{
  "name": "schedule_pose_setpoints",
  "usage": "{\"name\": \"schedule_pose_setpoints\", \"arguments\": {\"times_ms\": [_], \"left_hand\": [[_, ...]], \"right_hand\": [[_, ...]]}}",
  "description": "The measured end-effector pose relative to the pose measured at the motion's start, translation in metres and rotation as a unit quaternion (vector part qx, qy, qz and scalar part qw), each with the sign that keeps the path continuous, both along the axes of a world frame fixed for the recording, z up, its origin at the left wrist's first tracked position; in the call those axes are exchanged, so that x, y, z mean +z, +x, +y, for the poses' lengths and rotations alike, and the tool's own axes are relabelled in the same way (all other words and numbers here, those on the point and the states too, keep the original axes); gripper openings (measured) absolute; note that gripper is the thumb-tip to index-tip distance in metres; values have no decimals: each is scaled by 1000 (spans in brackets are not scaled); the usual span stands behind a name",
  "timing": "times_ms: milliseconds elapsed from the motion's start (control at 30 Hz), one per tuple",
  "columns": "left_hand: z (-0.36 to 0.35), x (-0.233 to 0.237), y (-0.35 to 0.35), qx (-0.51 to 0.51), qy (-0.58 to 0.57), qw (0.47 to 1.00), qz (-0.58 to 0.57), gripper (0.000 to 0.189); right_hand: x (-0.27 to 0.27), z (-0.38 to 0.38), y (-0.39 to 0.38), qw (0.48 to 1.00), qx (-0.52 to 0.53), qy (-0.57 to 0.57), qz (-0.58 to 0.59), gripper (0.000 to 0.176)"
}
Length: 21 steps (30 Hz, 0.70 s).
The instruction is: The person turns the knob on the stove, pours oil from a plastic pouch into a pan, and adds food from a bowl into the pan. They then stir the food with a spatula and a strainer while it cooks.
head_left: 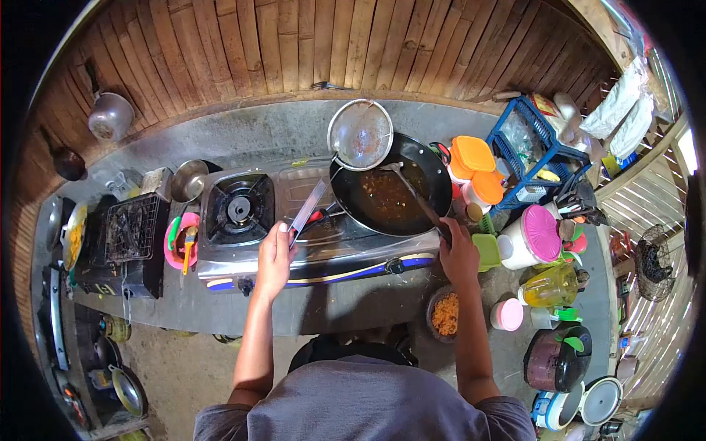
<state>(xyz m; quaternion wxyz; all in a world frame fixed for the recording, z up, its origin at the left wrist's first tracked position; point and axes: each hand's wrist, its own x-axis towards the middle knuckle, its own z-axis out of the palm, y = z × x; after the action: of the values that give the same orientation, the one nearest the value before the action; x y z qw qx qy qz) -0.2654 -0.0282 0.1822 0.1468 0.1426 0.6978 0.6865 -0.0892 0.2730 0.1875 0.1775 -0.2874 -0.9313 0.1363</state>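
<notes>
Two hands: left hand [275, 259] wrapped around the handle of the strainer [360, 136], left of centre; right hand [457, 253] gripping the handle of the spatula [419, 194], right of centre.
Strainer: upper centre, overlapping the upper-left edge of the pan [351, 192]; contact cannot be told.
Spatula: head inside the pan.
Pan: centre, holding brown liquid [382, 202].

A metal pot [112, 116] hangs on the slatted wall [316, 44].

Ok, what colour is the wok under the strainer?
The wok is black; it shows best in the head view.
</notes>
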Motion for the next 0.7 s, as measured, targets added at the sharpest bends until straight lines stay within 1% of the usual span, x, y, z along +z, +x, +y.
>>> {"name": "schedule_pose_setpoints", "arguments": {"times_ms": [67,167,267,367,467,600,700], "left_hand": [[0,1,0,7,-5,1000,2,36],[0,-1,-3,-5,-7,1000,12,36],[1,-4,-7,-18,-6,1000,22,35],[2,-4,-7,-17,0,1000,6,35],[3,0,-7,-19,-2,1000,5,35],[3,-3,-8,-25,2,1000,2,35],[4,-6,-9,-27,6,1000,1,35]], "right_hand": [[-4,9,4,1000,0,23,8,42],[5,11,-2,999,-35,-5,-20,42],[-7,16,-10,999,-11,18,25,43],[-2,5,-15,1000,-18,14,-13,44],[-3,-1,-7,999,13,36,-27,46],[0,-9,14,999,32,29,-12,44],[15,-16,31,999,40,24,-22,44]]}}
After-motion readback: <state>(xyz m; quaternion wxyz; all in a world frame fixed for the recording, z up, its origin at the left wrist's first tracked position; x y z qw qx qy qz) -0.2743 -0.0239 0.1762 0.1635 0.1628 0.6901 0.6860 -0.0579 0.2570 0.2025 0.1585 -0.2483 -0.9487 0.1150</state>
